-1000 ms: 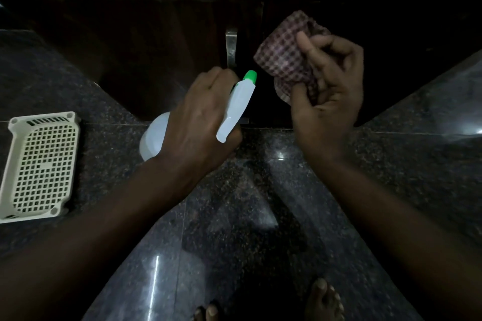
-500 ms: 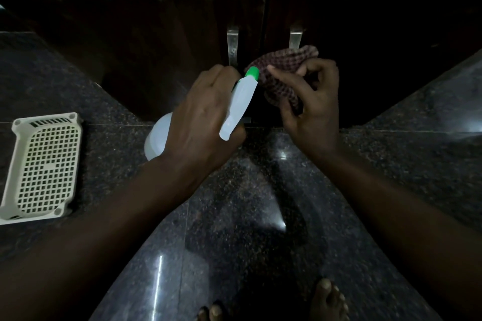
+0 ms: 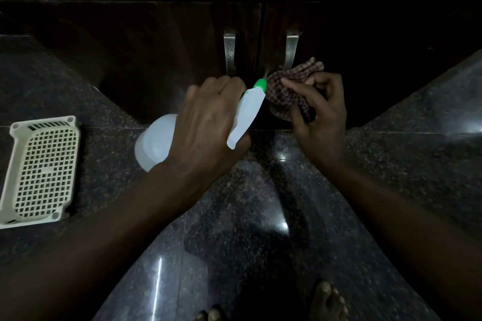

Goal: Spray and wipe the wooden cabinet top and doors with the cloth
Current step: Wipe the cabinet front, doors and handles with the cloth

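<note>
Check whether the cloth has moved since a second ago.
Yes. The cloth dropped: it covered the right door handle before, and now sits bunched in the right hand below it.

The right hand [image 3: 319, 114] lowered the bunched checked cloth [image 3: 290, 91] from door height to the green spray nozzle [image 3: 260, 84], uncovering the right metal handle [image 3: 291, 51].

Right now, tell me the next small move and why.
Probably squeeze the trigger: the spray bottle in the left hand has its green nozzle almost at the bunched checked cloth held by the right hand, before the cabinet doors.
</note>
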Demonstrator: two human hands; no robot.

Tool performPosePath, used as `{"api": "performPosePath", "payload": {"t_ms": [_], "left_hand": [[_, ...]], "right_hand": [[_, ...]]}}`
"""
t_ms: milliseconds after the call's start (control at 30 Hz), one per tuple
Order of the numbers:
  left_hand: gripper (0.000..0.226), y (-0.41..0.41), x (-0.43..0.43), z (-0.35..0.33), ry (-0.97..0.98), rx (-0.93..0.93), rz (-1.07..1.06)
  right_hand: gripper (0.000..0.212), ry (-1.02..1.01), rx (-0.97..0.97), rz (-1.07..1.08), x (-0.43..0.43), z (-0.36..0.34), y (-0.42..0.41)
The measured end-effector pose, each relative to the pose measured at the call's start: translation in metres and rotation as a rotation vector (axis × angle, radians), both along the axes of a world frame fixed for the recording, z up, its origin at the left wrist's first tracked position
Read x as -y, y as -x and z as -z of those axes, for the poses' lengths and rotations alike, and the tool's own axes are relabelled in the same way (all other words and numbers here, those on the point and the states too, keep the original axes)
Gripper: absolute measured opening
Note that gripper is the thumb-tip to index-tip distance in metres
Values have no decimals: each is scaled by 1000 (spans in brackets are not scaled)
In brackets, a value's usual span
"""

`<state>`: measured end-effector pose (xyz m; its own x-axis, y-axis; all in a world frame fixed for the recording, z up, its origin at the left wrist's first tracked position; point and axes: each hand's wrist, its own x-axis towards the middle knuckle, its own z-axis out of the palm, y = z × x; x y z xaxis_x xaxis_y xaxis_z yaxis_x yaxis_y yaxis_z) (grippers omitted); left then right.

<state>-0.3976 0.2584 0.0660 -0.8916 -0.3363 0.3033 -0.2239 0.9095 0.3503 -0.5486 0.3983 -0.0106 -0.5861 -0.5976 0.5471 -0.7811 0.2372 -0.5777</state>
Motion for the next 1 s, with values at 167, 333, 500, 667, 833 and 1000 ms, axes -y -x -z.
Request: {"api": "performPosePath", "payload": {"t_ms": [167, 333, 500, 667, 833, 1000], "left_hand": [[16, -1, 0, 1, -32, -8, 64], [16, -3, -5, -2, -44, -11, 89], [27, -5, -3, -6, -41, 4, 52], [27, -8, 0, -6, -54, 5, 33], [26, -13, 5, -8, -77, 0, 20], [15, -15, 9, -7, -74, -36, -6]], "right_hand": [[37, 95, -14, -18, 5, -17, -5], [40, 181, -124, -63, 28, -53, -9], [40, 59, -197, -64, 29, -44, 0], [34, 27, -162, -64, 19, -21, 2], [34, 55, -180, -59, 23, -33, -4], [29, 54, -242, -59, 30, -54, -7]]}}
